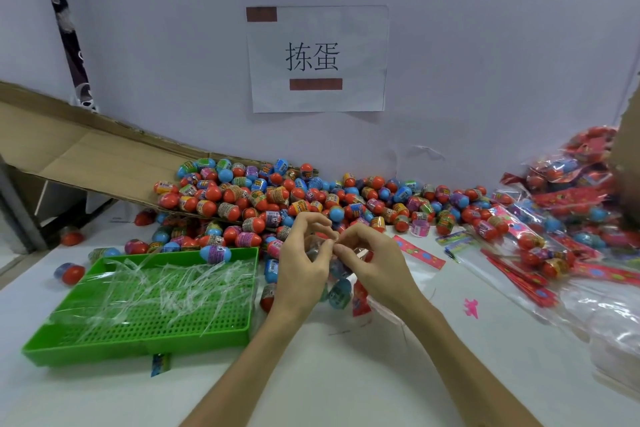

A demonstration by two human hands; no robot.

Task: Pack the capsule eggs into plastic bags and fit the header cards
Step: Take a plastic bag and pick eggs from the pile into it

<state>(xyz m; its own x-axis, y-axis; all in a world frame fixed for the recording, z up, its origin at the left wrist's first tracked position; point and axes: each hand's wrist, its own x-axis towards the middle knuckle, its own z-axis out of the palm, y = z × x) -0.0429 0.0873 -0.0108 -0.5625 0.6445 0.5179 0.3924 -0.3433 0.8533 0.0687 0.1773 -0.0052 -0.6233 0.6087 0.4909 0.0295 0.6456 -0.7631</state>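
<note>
In progress: 1 plastic bag [341,284] holding eggs, pinched at its mouth by curled fingers of left hand [301,270] and right hand [377,263], centre, seemingly being closed; finished packs [571,198] heaped far right; many capsule eggs [277,198] loose behind, unpacked.

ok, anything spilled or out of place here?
A red-and-blue capsule egg lies stray left of the green perforated plastic tray, a blue egg sits on its far rim, a printed card pokes from under its front edge. Left hand and right hand pinch the clear plastic bag normally.
</note>
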